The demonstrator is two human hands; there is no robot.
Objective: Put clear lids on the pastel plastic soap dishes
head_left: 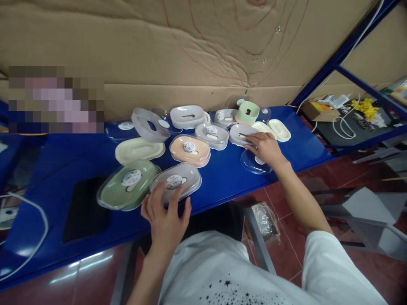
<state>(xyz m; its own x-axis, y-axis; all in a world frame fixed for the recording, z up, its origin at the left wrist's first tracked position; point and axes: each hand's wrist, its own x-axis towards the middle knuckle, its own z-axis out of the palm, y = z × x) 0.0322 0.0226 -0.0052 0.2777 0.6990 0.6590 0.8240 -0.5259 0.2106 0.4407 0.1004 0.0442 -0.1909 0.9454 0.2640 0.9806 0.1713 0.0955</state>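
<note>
My left hand has its fingers spread on the near edge of a grey oval box with a clear lid and round label. Left of that box sits a green lidded box. My right hand reaches over another grey box, its fingers closed at the box's right side. Just below this hand lies a clear lid with a label. Between the hands are a peach lidded box and a grey lidded one.
On the blue table, further back, are a light green cover, cream trays, grey covers and clear lids. A dark flat pad lies at left. A blue-framed shelf holds yellow items at right.
</note>
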